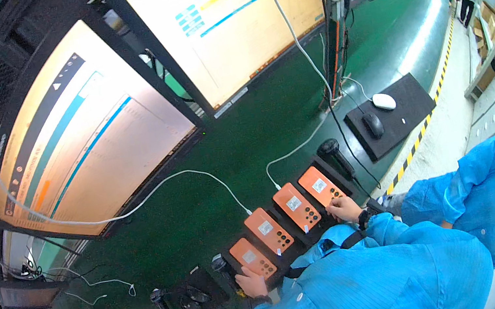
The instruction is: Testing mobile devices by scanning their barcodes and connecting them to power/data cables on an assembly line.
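Note:
Several orange phones lie in a row with their camera sides up, each with a white label. My left hand (251,283) is at the near left edge of the leftmost phone (252,258), its fingers closed on that edge. At the other end of the row, my right hand (344,209) has its fingers bent against the lower edge of the rightmost phone (318,185). Between them lie two more phones, one left of middle (267,230) and one right of middle (296,206). A white cable (227,188) runs to the first, another white cable (271,167) to the second.
Two lit monitors (174,41) stand along the back of the green bench (244,135). Black handheld scanners (334,156) flank the phones. On a black pad (408,109) at right rest a white mouse (384,102) and a black mouse (373,125). Another person's blue sleeve shows at lower left.

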The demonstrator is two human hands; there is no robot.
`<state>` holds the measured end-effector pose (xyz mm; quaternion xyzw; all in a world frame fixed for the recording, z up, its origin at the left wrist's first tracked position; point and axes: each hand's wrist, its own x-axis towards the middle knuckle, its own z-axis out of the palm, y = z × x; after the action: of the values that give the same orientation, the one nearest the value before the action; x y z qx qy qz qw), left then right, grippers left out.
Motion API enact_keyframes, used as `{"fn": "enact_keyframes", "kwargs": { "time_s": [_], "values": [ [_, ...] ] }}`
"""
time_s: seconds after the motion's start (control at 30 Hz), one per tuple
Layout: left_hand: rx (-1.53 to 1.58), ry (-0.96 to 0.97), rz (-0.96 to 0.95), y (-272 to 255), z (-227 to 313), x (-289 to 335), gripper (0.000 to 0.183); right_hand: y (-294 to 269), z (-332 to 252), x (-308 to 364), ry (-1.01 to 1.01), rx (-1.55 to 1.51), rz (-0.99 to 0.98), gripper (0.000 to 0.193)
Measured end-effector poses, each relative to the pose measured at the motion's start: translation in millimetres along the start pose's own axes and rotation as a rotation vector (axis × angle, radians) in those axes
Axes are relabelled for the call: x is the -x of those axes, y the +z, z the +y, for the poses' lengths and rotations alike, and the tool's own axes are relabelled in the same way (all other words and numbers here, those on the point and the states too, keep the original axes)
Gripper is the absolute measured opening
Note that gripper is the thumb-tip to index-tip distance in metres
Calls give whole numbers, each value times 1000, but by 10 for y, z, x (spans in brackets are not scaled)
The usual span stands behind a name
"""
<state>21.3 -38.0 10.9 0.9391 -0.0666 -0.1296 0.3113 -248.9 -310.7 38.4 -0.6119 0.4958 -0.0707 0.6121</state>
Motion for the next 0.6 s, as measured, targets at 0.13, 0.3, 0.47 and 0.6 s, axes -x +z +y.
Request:
{"fn": "enact_keyframes", "kwargs": {
  "time_s": [0.13,0.3,0.47,0.6],
  "values": [
    [-86,-24,-49,-61,61,52,66,-3,-52,11,-42,59,25,28],
    [-122,-62,-107,-70,86,12,77,10,-81,66,-20,93,88,27],
    [-106,-50,-43,-61,70,58,70,68,99,-17,-211,292,210,32],
    [-141,-127,-166,-167,263,69,79,76,105,-24,-247,282,239,33]
  ]
}}
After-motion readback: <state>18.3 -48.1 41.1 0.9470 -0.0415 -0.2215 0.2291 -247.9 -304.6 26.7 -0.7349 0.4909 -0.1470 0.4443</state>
